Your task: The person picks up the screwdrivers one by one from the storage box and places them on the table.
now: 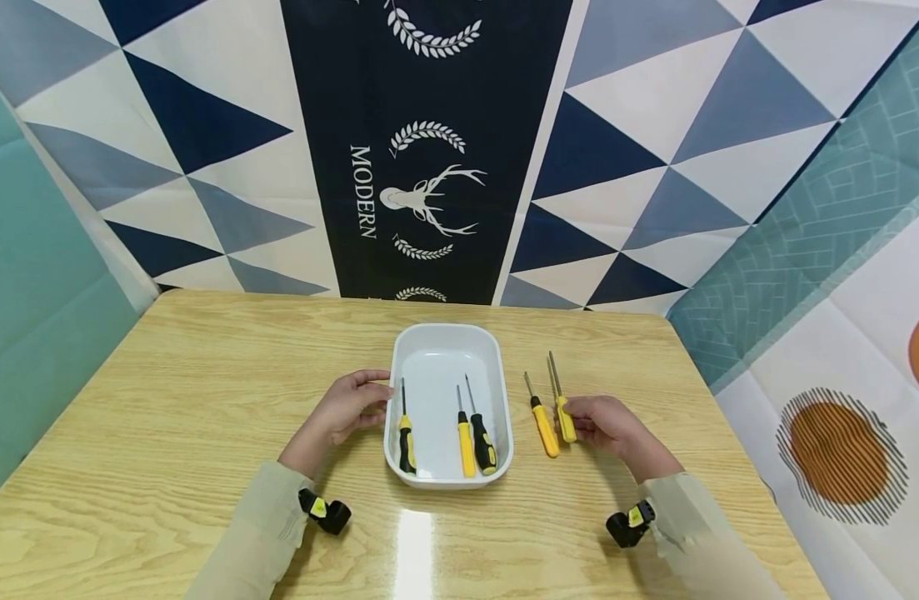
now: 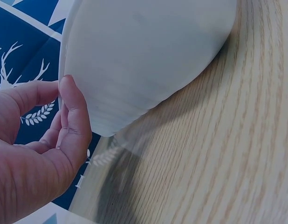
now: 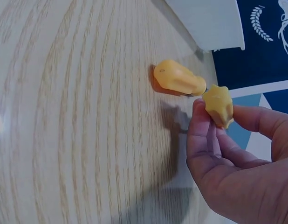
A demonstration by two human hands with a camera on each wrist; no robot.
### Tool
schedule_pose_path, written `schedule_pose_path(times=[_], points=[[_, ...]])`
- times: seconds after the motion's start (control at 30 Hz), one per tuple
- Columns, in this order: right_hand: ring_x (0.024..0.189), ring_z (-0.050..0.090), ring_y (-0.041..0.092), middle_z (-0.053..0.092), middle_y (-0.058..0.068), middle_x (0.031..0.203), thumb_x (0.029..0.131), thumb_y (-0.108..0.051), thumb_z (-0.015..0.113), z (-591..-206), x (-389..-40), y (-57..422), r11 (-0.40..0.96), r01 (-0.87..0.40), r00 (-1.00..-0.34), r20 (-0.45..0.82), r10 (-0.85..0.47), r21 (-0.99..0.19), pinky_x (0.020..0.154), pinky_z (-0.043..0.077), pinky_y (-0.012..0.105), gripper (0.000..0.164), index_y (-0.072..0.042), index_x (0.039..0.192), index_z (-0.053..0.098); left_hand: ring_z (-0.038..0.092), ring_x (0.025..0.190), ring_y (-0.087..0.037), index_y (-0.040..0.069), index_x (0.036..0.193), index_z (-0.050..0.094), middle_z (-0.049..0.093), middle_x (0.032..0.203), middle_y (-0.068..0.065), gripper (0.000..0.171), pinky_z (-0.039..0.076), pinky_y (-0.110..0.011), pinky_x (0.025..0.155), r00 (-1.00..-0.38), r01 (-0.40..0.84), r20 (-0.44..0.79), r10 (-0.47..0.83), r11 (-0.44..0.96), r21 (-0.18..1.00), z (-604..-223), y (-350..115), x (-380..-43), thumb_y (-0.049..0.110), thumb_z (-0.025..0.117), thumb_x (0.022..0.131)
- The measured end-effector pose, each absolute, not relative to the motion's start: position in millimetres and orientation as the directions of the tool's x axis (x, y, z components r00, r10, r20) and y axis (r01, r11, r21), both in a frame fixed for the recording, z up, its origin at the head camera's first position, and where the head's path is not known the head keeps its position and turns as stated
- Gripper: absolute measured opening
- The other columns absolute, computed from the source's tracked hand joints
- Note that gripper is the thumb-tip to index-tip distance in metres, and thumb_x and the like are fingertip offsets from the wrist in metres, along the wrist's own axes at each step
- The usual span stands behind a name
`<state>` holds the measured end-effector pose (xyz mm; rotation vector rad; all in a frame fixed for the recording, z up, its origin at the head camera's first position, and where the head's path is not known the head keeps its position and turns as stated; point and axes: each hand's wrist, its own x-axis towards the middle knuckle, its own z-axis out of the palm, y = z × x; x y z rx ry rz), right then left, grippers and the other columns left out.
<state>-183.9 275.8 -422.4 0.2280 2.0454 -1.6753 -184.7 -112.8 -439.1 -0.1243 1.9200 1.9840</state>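
A white tray (image 1: 447, 333) stands mid-table. Its left rim is pinched between thumb and fingers of my left hand (image 1: 354, 404), and the left wrist view shows the tray's side wall (image 2: 148, 51) close up. My right hand (image 1: 605, 423) grips the yellow handle of a screwdriver (image 1: 565, 421) to the right of the tray; the right wrist view looks at the handle's ridged end (image 3: 218, 100). Just left of it lies a screwdriver with an orange-yellow handle (image 1: 545, 429) on the table. Its handle also shows beneath my fingers in the right wrist view.
Inside the tray lie a black-and-yellow screwdriver (image 1: 407, 446) at the left, a yellow-handled screwdriver (image 1: 466, 450) and a black-handled screwdriver (image 1: 483, 446) at the right. The wooden table (image 1: 227, 367) ends at a patterned cloth wall (image 1: 429, 167) behind.
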Motion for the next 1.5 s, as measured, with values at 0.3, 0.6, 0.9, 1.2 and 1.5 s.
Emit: schedule_pose_path(times=[0.3, 0.6, 0.9, 1.2, 1.5], points=[[0.074, 0.057, 0.008, 0.058, -0.004, 0.081, 0.092, -0.013, 0.052, -426.4, -183.9, 276.3, 0.250, 0.445, -0.865, -0.485, -0.131, -0.860, 0.067, 0.052, 0.020, 0.042, 0.014, 0.125, 0.046, 0.060, 0.074, -0.011, 0.003, 0.133, 0.044, 0.062, 0.106, -0.011, 0.047, 0.055, -0.024, 0.067, -0.925, -0.335, -0.330, 0.191, 0.003, 0.942, -439.6, -111.6, -184.3, 0.014, 0.059, 0.090], [0.071, 0.057, 0.007, 0.057, -0.004, 0.077, 0.090, -0.012, 0.052, -426.4, -183.1, 277.1, 0.283, 0.451, -0.868, -0.490, -0.084, -0.846, 0.064, 0.051, 0.021, 0.041, 0.014, 0.122, 0.048, 0.061, 0.075, -0.012, 0.002, 0.133, 0.045, 0.062, 0.107, -0.012, 0.046, 0.055, -0.023, 0.068, -0.927, -0.330, -0.325, 0.187, 0.006, 0.944, -439.9, -110.8, -185.0, 0.013, 0.059, 0.090], [0.070, 0.056, 0.007, 0.058, -0.003, 0.078, 0.087, -0.012, 0.057, -427.8, -183.2, 276.9, 0.306, 0.459, -0.868, -0.494, -0.044, -0.834, 0.064, 0.051, 0.021, 0.044, 0.015, 0.121, 0.048, 0.061, 0.075, -0.012, 0.004, 0.132, 0.045, 0.062, 0.105, -0.010, 0.046, 0.055, -0.024, 0.067, -0.926, -0.334, -0.330, 0.181, 0.009, 0.942, -440.7, -111.0, -185.1, 0.014, 0.059, 0.090], [0.070, 0.057, 0.009, 0.060, 0.000, 0.079, 0.084, -0.014, 0.064, -429.3, -183.3, 277.3, 0.347, 0.472, -0.869, -0.494, 0.028, -0.810, 0.064, 0.053, 0.022, 0.041, 0.014, 0.114, 0.055, 0.061, 0.077, -0.012, 0.003, 0.133, 0.045, 0.061, 0.104, -0.010, 0.046, 0.055, -0.024, 0.068, -0.926, -0.330, -0.327, 0.189, 0.014, 0.944, -441.1, -110.6, -184.8, 0.014, 0.059, 0.090], [0.063, 0.057, 0.007, 0.060, 0.000, 0.073, 0.083, -0.016, 0.065, -425.5, -185.1, 272.9, 0.438, 0.470, -0.868, -0.490, 0.075, -0.766, 0.060, 0.053, 0.022, 0.037, 0.012, 0.106, 0.059, 0.060, 0.076, -0.012, 0.003, 0.132, 0.045, 0.062, 0.101, -0.008, 0.045, 0.055, -0.023, 0.067, -0.929, -0.323, -0.321, 0.186, 0.017, 0.946, -442.3, -111.1, -184.9, 0.013, 0.058, 0.090]])
